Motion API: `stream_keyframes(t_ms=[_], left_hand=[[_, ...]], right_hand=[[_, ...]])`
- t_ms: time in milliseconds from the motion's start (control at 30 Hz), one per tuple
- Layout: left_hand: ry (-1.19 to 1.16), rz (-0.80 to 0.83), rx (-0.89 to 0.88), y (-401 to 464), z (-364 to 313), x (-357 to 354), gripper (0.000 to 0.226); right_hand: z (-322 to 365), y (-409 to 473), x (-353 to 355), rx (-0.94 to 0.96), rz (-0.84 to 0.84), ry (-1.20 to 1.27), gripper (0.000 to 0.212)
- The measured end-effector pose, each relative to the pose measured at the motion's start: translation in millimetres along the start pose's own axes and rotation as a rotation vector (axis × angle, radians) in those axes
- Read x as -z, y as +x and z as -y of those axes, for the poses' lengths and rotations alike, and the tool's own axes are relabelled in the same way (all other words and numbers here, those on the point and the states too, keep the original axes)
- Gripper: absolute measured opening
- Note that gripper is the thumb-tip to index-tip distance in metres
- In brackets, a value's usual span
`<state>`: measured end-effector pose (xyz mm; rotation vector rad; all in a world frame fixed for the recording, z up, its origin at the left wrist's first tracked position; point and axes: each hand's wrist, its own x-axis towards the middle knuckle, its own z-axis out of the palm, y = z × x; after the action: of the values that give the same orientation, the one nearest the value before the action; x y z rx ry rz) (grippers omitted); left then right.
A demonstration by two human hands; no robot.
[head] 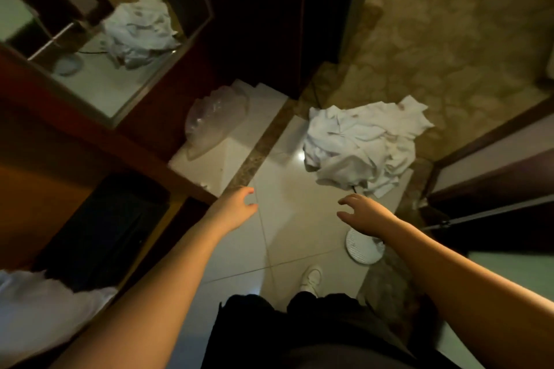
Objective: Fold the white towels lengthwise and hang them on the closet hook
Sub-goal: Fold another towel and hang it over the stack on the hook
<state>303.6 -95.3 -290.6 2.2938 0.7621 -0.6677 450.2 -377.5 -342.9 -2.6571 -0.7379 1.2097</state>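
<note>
A crumpled pile of white towels (362,148) lies on the pale tiled floor, partly on the patterned carpet beyond. My left hand (236,208) reaches forward over the tiles, fingers loosely curled and holding nothing. My right hand (364,213) is stretched out just short of the pile's near edge, fingers spread and empty. White cloth (45,305) shows at the lower left by the wooden closet. No hook is visible.
A mirror (99,39) on the dark wooden closet at upper left reflects the pile. A clear plastic bag (214,120) lies on the tiles by the closet. A round white object (364,247) sits on the floor under my right wrist. A door frame (491,159) stands right.
</note>
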Motion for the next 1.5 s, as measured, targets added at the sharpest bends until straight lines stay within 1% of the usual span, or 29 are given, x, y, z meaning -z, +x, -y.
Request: stream_keyframes(t_ms=[133, 333, 500, 667, 733, 867, 1000, 1100, 1200, 1333, 1433, 1500], left_hand=[[0.108, 0.089, -0.014, 57.1, -43.1, -9.9, 0.05], [0.162, 0.191, -0.06, 158.5, -102.5, -13.3, 0.049], [0.191, 0.231, -0.11, 270.3, -147.3, -15.1, 0.046], [0.261, 0.36, -0.16, 391.3, -187.9, -22.1, 0.038], [0.3, 0.395, -0.179, 423.0, -202.0, -21.2, 0.036], [0.299, 0.429, -0.182, 501.5, -222.6, -35.3, 0.032], [0.293, 0.425, -0.135, 578.8, -222.7, -78.4, 0.031], [0.292, 0.435, -0.076, 626.2, -213.6, -119.8, 0.028], [0.232, 0.423, 0.0, 663.2, -207.5, -161.5, 0.023], [0.026, 0.384, 0.074, 704.2, -210.4, -211.2, 0.023], [-0.158, 0.36, 0.11, 733.8, -219.4, -239.7, 0.04], [-0.284, 0.345, 0.157, 750.6, -226.7, -255.2, 0.045]], right_hand=[[-50.3, 32.1, 21.2, -0.108, 0.019, 0.064, 0.049], [-106.7, 88.5, 47.5, -0.28, 0.053, 0.187, 0.048], [-145.2, 152.4, 78.2, -0.372, 0.053, 0.275, 0.047], [-185.0, 228.7, 100.3, -0.463, 0.095, 0.345, 0.045], [-191.9, 247.4, 105.6, -0.488, 0.101, 0.372, 0.045], [-210.8, 314.4, 110.9, -0.521, 0.107, 0.46, 0.043], [-233.8, 400.8, 99.3, -0.477, 0.101, 0.537, 0.038], [-253.7, 464.0, 79.9, -0.461, 0.085, 0.57, 0.039], [-277.4, 516.4, 59.1, -0.482, 0.062, 0.567, 0.041], [-303.5, 570.2, 36.0, -0.534, -0.026, 0.627, 0.044], [-309.5, 603.2, 22.2, -0.464, -0.115, 0.664, 0.052], [-310.4, 619.2, 12.4, -0.402, -0.114, 0.667, 0.059]])
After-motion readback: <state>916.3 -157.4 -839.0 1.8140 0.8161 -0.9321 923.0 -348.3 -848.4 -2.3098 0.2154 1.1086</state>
